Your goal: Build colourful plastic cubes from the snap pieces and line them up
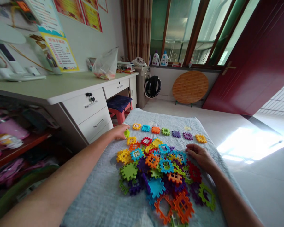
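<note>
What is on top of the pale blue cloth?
A pile of coloured notched pieces and, beyond it, a row of seven. The left hand touches a green piece beside the row's left end. The right hand is beside the pile. The pile's lower pieces are covered.

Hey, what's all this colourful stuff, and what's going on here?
Someone is handling plastic interlocking tiles with bare hands. The left hand holds a green tile at the left end of a spaced row of seven tiles. The right hand is beside a mixed pile of tiles, nearer the person. Everything lies on a pale blue cloth.
</note>
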A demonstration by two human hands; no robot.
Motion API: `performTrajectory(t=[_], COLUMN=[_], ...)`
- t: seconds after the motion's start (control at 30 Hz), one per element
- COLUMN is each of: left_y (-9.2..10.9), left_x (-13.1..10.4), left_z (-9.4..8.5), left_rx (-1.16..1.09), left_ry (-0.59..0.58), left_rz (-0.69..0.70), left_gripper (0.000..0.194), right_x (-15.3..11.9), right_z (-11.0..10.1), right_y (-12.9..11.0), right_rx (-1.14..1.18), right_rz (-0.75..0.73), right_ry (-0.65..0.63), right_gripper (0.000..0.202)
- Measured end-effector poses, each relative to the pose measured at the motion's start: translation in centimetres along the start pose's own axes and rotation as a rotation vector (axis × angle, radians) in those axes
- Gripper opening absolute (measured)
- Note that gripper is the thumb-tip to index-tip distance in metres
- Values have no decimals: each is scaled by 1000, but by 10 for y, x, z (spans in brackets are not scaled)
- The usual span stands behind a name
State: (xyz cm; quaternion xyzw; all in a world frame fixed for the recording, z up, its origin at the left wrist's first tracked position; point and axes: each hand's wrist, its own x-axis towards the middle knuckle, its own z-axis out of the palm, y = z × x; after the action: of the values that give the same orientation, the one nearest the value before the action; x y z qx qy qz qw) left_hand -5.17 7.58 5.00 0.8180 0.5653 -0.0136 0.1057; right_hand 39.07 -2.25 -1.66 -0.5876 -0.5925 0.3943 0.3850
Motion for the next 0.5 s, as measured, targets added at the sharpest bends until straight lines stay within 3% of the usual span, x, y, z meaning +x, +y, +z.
performTrajectory(t=[0.2, 0.37, 0.5], left_y=[-13, -22, -18], left_x=[9, 11, 9], left_z=[2, 1, -2], left_rx=[-61, 37, 57], left_ry=[-125, -98, -91], left_rz=[41, 85, 109], left_gripper=[79, 57, 47], right_x=[1, 1, 0], right_z=[-1, -1, 0], right_y=[2, 1, -2], right_rx=[12, 3, -11], right_rz=[8, 16, 14], right_ry=[-16, -9, -2], right_gripper=[36, 37, 37])
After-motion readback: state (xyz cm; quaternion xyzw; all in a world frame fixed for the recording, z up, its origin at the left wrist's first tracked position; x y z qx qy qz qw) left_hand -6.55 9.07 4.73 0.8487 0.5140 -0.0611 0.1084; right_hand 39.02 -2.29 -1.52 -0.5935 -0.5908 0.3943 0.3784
